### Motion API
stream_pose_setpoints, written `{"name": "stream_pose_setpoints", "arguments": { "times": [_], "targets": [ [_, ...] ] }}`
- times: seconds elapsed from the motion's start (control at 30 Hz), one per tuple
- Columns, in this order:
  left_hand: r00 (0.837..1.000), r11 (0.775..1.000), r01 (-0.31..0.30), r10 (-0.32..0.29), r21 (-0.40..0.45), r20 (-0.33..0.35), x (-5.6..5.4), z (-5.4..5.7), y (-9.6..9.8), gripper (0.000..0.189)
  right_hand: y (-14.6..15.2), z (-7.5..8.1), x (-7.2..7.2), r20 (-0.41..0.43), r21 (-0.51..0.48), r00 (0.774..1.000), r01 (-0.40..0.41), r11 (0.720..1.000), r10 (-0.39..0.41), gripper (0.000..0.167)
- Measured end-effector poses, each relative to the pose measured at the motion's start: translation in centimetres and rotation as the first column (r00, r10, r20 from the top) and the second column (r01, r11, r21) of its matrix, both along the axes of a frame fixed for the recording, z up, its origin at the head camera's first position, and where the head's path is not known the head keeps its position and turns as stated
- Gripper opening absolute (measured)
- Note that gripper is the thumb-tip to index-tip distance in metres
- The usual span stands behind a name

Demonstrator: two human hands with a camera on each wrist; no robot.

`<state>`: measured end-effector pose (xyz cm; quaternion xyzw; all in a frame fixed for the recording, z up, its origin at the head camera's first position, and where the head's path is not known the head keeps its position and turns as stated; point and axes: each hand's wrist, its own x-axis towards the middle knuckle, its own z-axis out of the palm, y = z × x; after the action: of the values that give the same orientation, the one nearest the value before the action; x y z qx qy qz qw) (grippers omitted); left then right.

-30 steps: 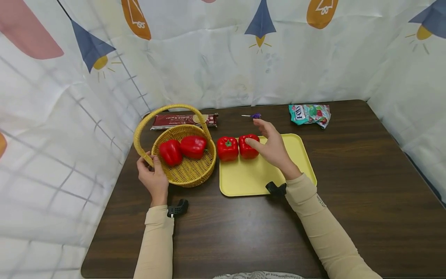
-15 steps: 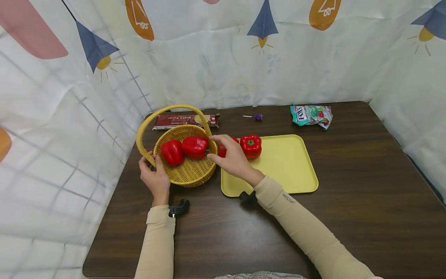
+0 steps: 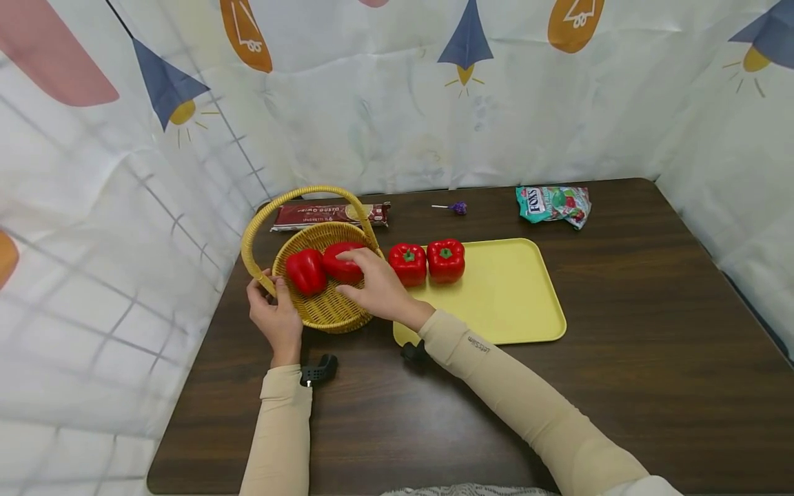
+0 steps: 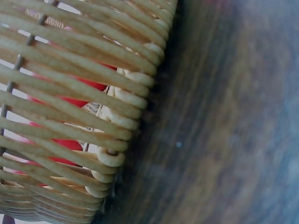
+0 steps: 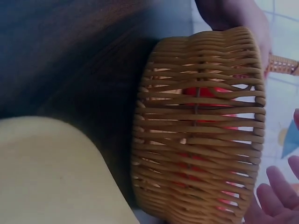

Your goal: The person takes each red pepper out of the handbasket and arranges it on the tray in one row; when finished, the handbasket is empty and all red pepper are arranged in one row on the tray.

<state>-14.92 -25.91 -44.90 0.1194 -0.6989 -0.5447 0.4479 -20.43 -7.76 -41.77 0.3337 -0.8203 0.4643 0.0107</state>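
Observation:
A yellow wicker basket [image 3: 335, 313] with a tall arched handle stands at the table's left side. Inside it lie two red bell peppers, the left one [image 3: 306, 271] in plain sight and the right one [image 3: 340, 260] partly covered by my right hand. My left hand [image 3: 277, 320] grips the basket at its left rim, by the foot of the handle. Over the basket's right rim reaches my right hand [image 3: 381, 289], fingers apart and holding nothing, fingertips at the right pepper. Two more bell peppers, one [image 3: 407, 265] beside the other [image 3: 446, 261], sit upright on a yellow tray [image 3: 509, 303].
Behind the basket lies a dark red spaghetti packet [image 3: 298, 216]. A purple lollipop [image 3: 458, 208] and a teal candy bag [image 3: 553, 205] lie along the back of the dark wooden table [image 3: 651, 310]. A printed curtain [image 3: 372, 124] hangs behind.
My right hand has moved left from the tray's peppers to above the basket, uncovering both tray peppers. My left hand stays on the basket.

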Motion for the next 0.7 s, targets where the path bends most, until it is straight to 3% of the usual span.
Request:
{"name": "stream_pose_setpoints", "arguments": {
  "times": [0.3,0.7],
  "targets": [
    [1.000,1.000,-0.007,0.007,-0.004,-0.003,0.0,0.0,0.0,0.029,-1.7,-0.2,-0.9,0.006,0.068,0.995,0.100,0.993,-0.100,0.060],
    [1.000,1.000,0.004,-0.004,0.003,0.005,0.1,0.1,0.0,0.025,-3.1,-0.3,-1.9,0.053,0.199,0.975,0.202,0.959,-0.216,0.070]
  ]
}}
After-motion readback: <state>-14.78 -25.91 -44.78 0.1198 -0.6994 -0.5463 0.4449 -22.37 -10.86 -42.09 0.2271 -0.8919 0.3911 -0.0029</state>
